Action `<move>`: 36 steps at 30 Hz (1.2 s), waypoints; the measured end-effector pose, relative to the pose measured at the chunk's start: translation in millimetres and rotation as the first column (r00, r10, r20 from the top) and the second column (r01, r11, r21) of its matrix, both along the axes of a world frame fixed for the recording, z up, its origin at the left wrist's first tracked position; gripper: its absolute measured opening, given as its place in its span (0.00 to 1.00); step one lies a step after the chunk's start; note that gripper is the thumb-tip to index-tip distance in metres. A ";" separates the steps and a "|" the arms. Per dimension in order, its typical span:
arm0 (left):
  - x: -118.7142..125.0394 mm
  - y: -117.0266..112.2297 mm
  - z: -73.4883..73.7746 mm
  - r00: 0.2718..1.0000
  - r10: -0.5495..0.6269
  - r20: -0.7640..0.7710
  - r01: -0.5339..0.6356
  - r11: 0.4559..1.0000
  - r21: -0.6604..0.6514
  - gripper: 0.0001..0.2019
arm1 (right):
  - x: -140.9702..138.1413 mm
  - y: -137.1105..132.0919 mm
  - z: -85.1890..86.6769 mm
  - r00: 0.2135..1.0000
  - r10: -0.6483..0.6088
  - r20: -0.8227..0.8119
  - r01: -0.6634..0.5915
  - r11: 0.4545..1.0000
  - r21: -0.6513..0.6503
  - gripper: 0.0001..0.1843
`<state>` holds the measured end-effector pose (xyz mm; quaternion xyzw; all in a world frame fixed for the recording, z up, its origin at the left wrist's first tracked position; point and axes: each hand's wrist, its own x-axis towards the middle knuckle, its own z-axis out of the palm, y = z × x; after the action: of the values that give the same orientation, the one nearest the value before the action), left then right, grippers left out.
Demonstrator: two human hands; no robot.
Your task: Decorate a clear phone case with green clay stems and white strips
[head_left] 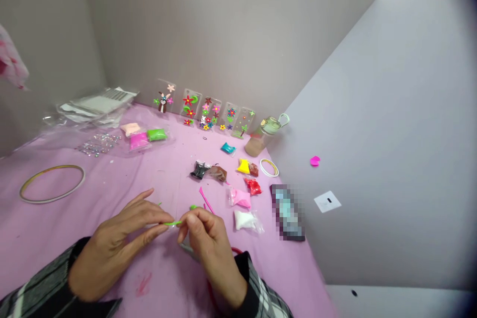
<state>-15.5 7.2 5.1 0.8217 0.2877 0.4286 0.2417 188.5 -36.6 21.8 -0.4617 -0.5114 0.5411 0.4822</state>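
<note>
My left hand (119,246) and my right hand (206,241) meet over the pink table cover (112,184). Between their fingertips they pinch a thin green strip of clay (173,223), one hand at each end. My left hand's other fingers are stretched out; my right hand's fingers are curled. A small green clay lump (193,206) and a pink modelling tool (206,199) lie just beyond my right hand. A clear phone case lies flat under my hands, hard to make out.
Small bags of clay lie to the right: black (200,170), yellow (243,166), red (254,186), pink (239,197), white (244,219). Decorated phone cases (208,112) lean on the back wall beside a bottle (265,134). A ring (52,183) lies left; a phone (287,211) lies right.
</note>
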 end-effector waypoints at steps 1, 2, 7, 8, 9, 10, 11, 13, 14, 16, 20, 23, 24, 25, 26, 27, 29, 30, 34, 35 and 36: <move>-4.4 3.5 1.0 1.000 -0.012 -0.024 0.011 1.000 -0.028 0.07 | 1.1 0.1 -0.2 1.000 -0.018 -0.009 0.018 1.000 -0.006 0.23; -9.9 7.9 2.5 0.998 -0.035 -0.058 0.032 0.998 -0.058 0.06 | 2.1 0.2 -0.3 0.999 -0.037 -0.015 0.036 0.999 -0.010 0.23; -33.6 36.2 15.0 0.946 -0.164 -0.281 0.106 0.972 -0.212 0.06 | 2.9 0.5 0.7 0.998 -0.063 0.012 0.063 0.998 -0.004 0.21; -34.3 42.2 17.0 0.935 -0.190 -0.301 0.122 0.965 -0.232 0.07 | 2.3 0.6 1.0 0.998 -0.057 0.030 0.057 0.998 -0.002 0.21; -33.3 48.0 18.2 0.924 -0.219 -0.313 0.145 0.959 -0.244 0.07 | 1.7 0.7 1.3 0.997 -0.052 0.052 0.052 0.999 0.000 0.21; -30.9 53.6 18.4 0.911 -0.253 -0.324 0.176 0.953 -0.248 0.08 | 1.1 0.8 1.5 0.996 -0.050 0.075 0.050 0.999 0.002 0.20; -27.5 58.8 17.6 0.901 -0.278 -0.333 0.201 0.948 -0.247 0.09 | 0.5 0.9 1.5 0.994 -0.048 0.097 0.048 0.999 0.003 0.19; -19.7 67.5 13.6 0.885 -0.320 -0.338 0.249 0.939 -0.237 0.09 | -0.4 1.1 1.2 0.989 -0.052 0.139 0.052 0.999 0.008 0.17; -16.0 71.0 10.8 0.880 -0.331 -0.341 0.261 0.936 -0.236 0.09 | -0.7 1.1 0.8 0.986 -0.054 0.160 0.053 0.999 0.009 0.16; -10.6 76.3 4.9 0.873 -0.346 -0.343 0.277 0.932 -0.236 0.08 | -1.0 0.7 -0.5 0.976 -0.047 0.215 0.046 0.999 0.007 0.14; -7.5 83.8 -5.8 0.865 -0.359 -0.350 0.293 0.928 -0.229 0.09 | -1.8 -1.1 -4.9 0.916 -0.052 0.398 0.017 0.996 0.091 0.10; -7.9 89.2 -12.9 0.862 -0.356 -0.360 0.290 0.930 -0.223 0.09 | -2.9 -2.3 -8.9 0.848 -0.083 0.524 -0.026 0.980 0.198 0.09; -8.0 90.8 -15.0 0.862 -0.354 -0.364 0.288 0.931 -0.224 0.08 | -3.3 -2.6 -9.9 0.828 -0.088 0.554 -0.041 0.975 0.216 0.09; -8.1 92.2 -17.0 0.861 -0.352 -0.367 0.285 0.932 -0.224 0.08 | -3.6 -2.7 -10.6 0.811 -0.092 0.577 -0.053 0.972 0.228 0.09; -8.1 93.3 -18.6 0.860 -0.350 -0.370 0.283 0.932 -0.225 0.07 | -3.8 -2.8 -11.0 0.797 -0.093 0.597 -0.063 0.970 0.235 0.09; -8.0 94.2 -19.9 0.860 -0.349 -0.372 0.280 0.933 -0.226 0.07 | -4.0 -2.7 -11.1 0.785 -0.093 0.613 -0.071 0.969 0.238 0.10; -8.1 94.9 -21.3 0.859 -0.347 -0.377 0.276 0.933 -0.230 0.07 | -4.2 -2.5 -10.7 0.766 -0.095 0.636 -0.083 0.966 0.245 0.10; -8.2 95.0 -21.4 0.858 -0.346 -0.380 0.274 0.933 -0.232 0.07 | -4.3 -2.4 -10.6 0.757 -0.098 0.646 -0.087 0.965 0.248 0.10; -8.7 93.8 -19.6 0.849 -0.354 -0.392 0.276 0.930 -0.241 0.07 | -4.6 -2.3 -11.4 0.717 -0.106 0.689 -0.111 0.958 0.263 0.10; -8.6 93.5 -19.1 0.847 -0.356 -0.394 0.278 0.929 -0.243 0.07 | -4.8 -2.5 -12.1 0.706 -0.105 0.701 -0.120 0.957 0.264 0.10; -8.5 93.1 -18.7 0.846 -0.357 -0.396 0.278 0.929 -0.244 0.07 | -4.9 -2.8 -12.8 0.694 -0.105 0.712 -0.129 0.955 0.267 0.10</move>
<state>-24.1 100.4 -13.6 0.9075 0.2307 0.1616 0.3116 183.6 -39.4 9.0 -0.5554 -0.7368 0.2376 0.3035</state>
